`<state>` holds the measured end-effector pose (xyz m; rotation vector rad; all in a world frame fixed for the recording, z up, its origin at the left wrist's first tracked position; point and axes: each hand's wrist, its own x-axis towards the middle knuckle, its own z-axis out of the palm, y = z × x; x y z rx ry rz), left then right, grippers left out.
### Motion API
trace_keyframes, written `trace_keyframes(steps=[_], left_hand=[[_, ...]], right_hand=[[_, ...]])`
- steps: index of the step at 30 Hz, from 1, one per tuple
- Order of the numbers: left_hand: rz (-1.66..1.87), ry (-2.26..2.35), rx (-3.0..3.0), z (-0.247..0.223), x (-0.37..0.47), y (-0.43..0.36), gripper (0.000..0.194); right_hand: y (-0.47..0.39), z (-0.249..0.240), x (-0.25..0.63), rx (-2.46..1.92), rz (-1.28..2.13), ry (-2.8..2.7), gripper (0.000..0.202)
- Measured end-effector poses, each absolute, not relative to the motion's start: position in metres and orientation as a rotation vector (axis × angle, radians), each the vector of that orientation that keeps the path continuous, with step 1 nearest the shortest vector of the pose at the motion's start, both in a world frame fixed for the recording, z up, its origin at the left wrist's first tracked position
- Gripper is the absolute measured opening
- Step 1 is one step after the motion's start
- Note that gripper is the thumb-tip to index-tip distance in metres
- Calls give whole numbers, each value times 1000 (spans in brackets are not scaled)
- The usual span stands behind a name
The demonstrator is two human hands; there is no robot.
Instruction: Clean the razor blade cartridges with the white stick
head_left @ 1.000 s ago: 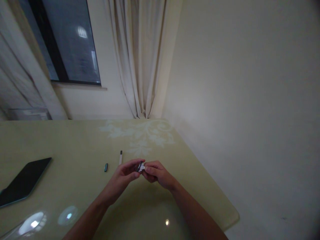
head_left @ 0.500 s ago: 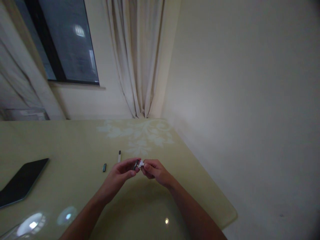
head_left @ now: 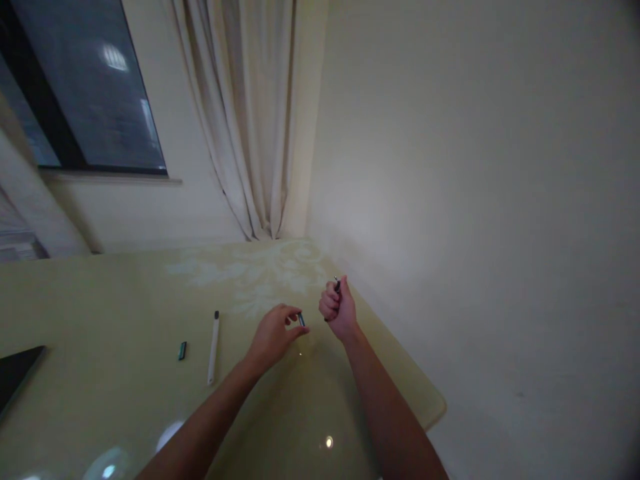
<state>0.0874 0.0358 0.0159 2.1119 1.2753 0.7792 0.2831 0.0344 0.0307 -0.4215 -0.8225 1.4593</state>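
Below centre, the left hand [head_left: 277,335] pinches a strip [head_left: 301,320] and the right hand [head_left: 340,312] curls round a tool [head_left: 338,287] (mostly hidden), the two seemingly fully separated, while a piece [head_left: 182,351] and a stick [head_left: 213,350] lie untouched on the desk [head_left: 125,320], lower left.

The left hand [head_left: 275,333] pinches a small dark piece [head_left: 301,320] between thumb and fingertips; the right hand [head_left: 342,312], near but not touching it, is closed around a dark object [head_left: 337,286] (mostly hidden). A slim white stick [head_left: 213,350] lies on the table [head_left: 120,313], near a small greenish piece [head_left: 183,351].
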Motion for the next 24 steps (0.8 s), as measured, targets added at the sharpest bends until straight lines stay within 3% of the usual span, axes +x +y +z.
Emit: trace_keyframes(steps=[6, 14, 24], left_hand=[[560, 1430, 2028, 6, 149, 77, 35], [339, 1506, 1985, -2, 150, 88, 39], [507, 1376, 2106, 4, 131, 73, 36]], right_hand=[[44, 18, 292, -572, 1385, -802, 71], [44, 18, 285, -565, 1383, -821, 73], [41, 24, 277, -651, 1345, -802, 76]])
